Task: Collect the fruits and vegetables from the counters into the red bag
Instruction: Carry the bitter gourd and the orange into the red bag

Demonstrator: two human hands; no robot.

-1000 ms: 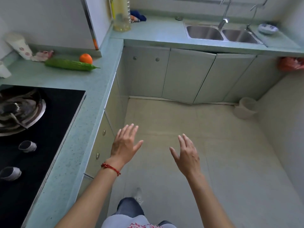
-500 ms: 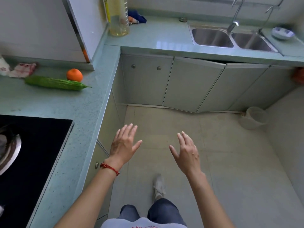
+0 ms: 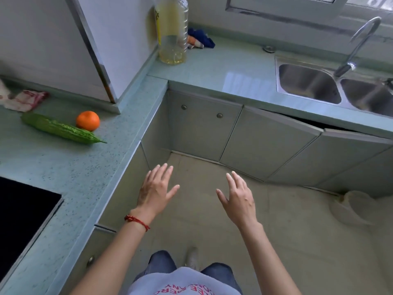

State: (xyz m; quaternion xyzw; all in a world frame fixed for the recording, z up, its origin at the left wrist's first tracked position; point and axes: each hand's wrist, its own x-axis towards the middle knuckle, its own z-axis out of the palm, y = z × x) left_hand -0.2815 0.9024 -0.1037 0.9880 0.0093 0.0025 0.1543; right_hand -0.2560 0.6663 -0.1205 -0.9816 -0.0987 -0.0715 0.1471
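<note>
An orange (image 3: 87, 120) sits on the left counter (image 3: 70, 171), touching or nearly touching a long green bitter gourd (image 3: 61, 129) that lies in front of it. My left hand (image 3: 156, 189) hovers over the floor beside the counter's edge, fingers spread, holding nothing; a red cord circles its wrist. My right hand (image 3: 237, 199) is held level with it, also spread and holding nothing. Something orange (image 3: 192, 40) shows beside a blue cloth on the back counter; I cannot tell what it is. The red bag is out of sight.
A large oil bottle (image 3: 173, 30) stands in the counter's corner. A double sink (image 3: 331, 88) with a tap is at the right. A black hob (image 3: 19, 218) lies at the left. A crumpled cloth (image 3: 25, 100) rests by the wall. A pale bin (image 3: 355, 209) stands on the floor.
The view has moved forward towards the corner: counter, orange and gourd are closer and lower, and the hob has slid mostly out of view. Both hands stay spread and keep their pose.
</note>
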